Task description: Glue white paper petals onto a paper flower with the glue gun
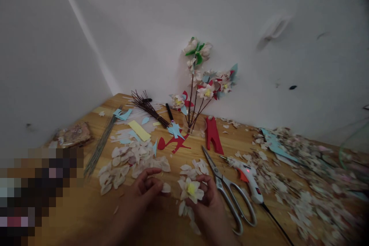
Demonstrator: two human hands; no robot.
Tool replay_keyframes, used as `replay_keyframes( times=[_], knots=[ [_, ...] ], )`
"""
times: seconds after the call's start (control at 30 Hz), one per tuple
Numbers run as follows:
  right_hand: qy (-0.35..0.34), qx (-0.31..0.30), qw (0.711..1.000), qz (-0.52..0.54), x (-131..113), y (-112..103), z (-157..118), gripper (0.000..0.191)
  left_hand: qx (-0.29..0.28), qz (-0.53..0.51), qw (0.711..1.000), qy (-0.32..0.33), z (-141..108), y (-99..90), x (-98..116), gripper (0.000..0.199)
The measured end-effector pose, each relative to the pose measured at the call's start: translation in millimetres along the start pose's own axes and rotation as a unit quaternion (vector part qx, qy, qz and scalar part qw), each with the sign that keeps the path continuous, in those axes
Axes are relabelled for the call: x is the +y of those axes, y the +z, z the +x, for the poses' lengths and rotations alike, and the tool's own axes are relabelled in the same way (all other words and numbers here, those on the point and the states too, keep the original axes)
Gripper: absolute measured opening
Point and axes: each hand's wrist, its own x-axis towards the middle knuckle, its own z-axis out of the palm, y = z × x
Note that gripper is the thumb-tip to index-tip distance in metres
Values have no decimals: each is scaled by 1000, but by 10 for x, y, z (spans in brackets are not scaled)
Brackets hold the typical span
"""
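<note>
Between the thumb and fingers of my right hand (209, 198) is an artificial flower (191, 190) with white petals and a yellow centre, facing up. My left hand (147, 188) is closed in a pinch to its left, with a pale loose petal (166, 188) at the fingertips. Loose petals lie just behind and below the flower. A heap of whitish petals (138, 157) spreads behind my left hand. To the right of my right hand lie silver scissors (223, 184), and beyond them a white glue gun (249, 177) with an orange trigger and a lit red light.
Artificial flowers on brown stems (191, 96) stand in a clear container against the wall. Around them lie red paper scraps (178, 144), a red tool (212, 134), a stick bundle (150, 107), wires (103, 138) and a yellow strip (139, 130). Petals (305, 200) cover the right side.
</note>
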Motion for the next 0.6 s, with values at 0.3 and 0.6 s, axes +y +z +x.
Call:
replay_keyframes(
  times=[0.3,0.6],
  knots=[
    [-147,-39,976,-158,36,-79,-165,42,-22,28,996,77,13,9,91,32],
    [-359,-182,804,-439,-218,-206,-233,42,-82,270,906,316,-331,26,326,25]
  ],
)
